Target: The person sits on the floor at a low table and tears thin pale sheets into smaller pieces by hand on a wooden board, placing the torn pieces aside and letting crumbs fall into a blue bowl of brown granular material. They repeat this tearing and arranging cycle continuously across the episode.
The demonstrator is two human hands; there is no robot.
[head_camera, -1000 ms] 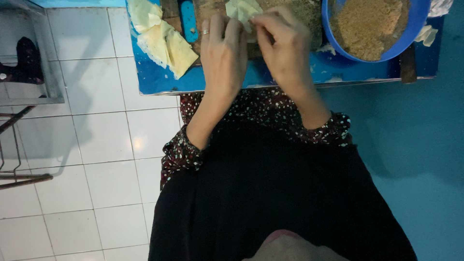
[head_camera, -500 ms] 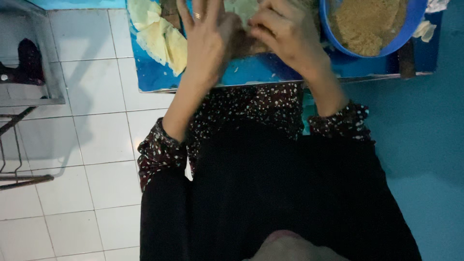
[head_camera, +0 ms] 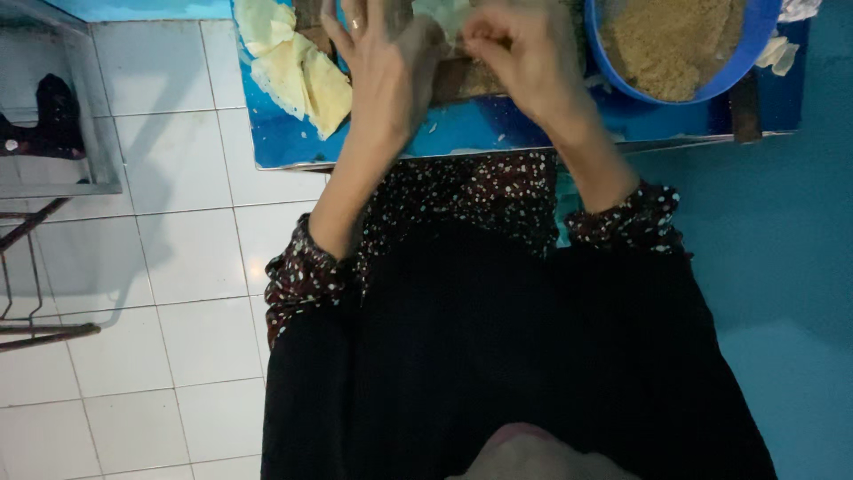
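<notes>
Head view: both hands [head_camera: 444,62] pinch a thin pale dough sheet [head_camera: 444,16].

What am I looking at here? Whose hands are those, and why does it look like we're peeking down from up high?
The camera sits on a person's head and looks down, so you see their own two hands. The left hand and right hand press together on a pale thin sheet over a brown board. That lies on a blue table. More pale yellow sheets are stacked on the left. A blue bowl of brown crumbs stands on the right. Below is a white tiled floor.
</notes>
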